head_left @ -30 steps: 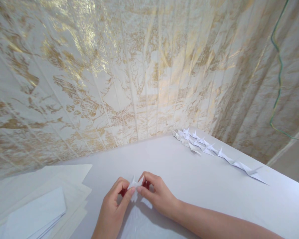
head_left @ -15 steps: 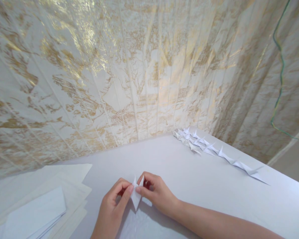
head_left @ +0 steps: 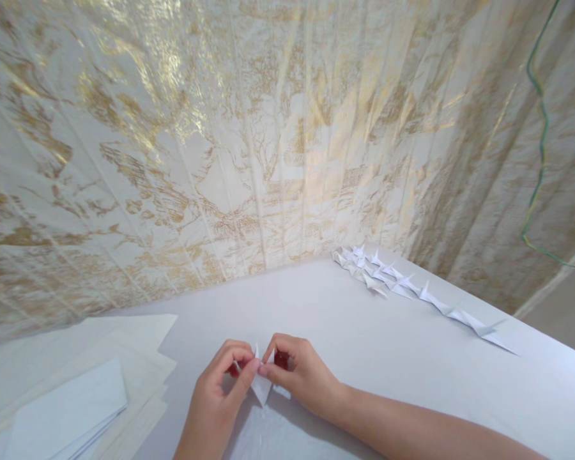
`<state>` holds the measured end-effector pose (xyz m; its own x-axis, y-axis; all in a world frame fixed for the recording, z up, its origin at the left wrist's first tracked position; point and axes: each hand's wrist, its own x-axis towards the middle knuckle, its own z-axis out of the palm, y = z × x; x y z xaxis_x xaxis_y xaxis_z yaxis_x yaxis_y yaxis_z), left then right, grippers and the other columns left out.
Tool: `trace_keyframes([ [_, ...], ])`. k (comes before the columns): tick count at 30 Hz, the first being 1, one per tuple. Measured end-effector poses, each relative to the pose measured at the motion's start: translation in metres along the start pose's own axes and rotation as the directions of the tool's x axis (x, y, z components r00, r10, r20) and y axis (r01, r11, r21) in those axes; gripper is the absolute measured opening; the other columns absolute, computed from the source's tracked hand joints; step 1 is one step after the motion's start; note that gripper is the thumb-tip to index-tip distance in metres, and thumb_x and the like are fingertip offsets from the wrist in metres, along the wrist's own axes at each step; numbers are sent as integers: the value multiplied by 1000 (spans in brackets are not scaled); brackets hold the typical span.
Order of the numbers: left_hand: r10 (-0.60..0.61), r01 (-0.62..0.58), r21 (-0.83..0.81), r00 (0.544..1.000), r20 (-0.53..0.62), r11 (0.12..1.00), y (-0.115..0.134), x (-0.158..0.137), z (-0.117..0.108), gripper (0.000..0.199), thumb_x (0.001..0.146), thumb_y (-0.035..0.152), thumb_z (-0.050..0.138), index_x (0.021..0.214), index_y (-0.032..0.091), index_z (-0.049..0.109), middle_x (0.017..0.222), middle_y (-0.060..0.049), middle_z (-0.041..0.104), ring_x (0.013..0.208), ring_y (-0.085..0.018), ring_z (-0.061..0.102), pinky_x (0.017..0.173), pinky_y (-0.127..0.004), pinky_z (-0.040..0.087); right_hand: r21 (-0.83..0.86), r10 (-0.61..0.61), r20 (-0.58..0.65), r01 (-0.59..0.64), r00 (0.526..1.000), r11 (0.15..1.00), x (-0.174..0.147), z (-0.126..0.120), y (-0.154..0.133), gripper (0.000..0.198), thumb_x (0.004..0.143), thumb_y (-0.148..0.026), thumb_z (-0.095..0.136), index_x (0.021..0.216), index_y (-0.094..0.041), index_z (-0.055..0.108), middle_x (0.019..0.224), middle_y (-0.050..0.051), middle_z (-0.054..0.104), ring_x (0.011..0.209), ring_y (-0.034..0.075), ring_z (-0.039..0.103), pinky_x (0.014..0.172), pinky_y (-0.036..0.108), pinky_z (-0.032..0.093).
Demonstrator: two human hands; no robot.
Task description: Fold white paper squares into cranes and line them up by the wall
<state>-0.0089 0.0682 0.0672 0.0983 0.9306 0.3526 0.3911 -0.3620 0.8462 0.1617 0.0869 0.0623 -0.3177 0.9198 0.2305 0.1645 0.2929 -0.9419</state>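
A small folded piece of white paper [head_left: 262,388], pointed at its lower end, is held between both hands just over the table. My left hand [head_left: 225,374] pinches its left side between thumb and forefinger. On the right side, my right hand [head_left: 294,367] grips it the same way, thumb tip close to the left thumb. One thin point of the paper rises between the hands; the fingers hide much of its upper part.
Several folded white paper cranes [head_left: 402,281] stand in rows at the back right of the white table [head_left: 268,300]. To the left lie cream paper sheets [head_left: 138,338] with folded white sheets [head_left: 71,402] on top. A gold-patterned curtain [head_left: 249,160] hangs behind.
My hands have shifted slightly, and the fingers now cover more of the folded paper's upper points. The paper cranes and sheets stay where they were.
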Motion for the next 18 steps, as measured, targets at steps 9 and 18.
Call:
trace_keyframes([
  [9,-144,140,-111,989,-32,984,-2,0,1,23,79,42,66,67,22,60,83,1,64,82,-17,62,80,-24,47,33,23,8,-23,1000,999,-1,0,-1,19,82,-30,69,72,-15,63,61,-5,48,58,10,43,57,22,34],
  [18,-175,153,-222,981,-85,963,-2,-2,2,25,76,40,71,73,24,52,77,3,64,78,-15,63,74,-23,52,45,-50,-9,50,999,998,1,0,1,35,81,-49,70,69,-15,69,65,-2,53,59,11,46,58,24,35],
])
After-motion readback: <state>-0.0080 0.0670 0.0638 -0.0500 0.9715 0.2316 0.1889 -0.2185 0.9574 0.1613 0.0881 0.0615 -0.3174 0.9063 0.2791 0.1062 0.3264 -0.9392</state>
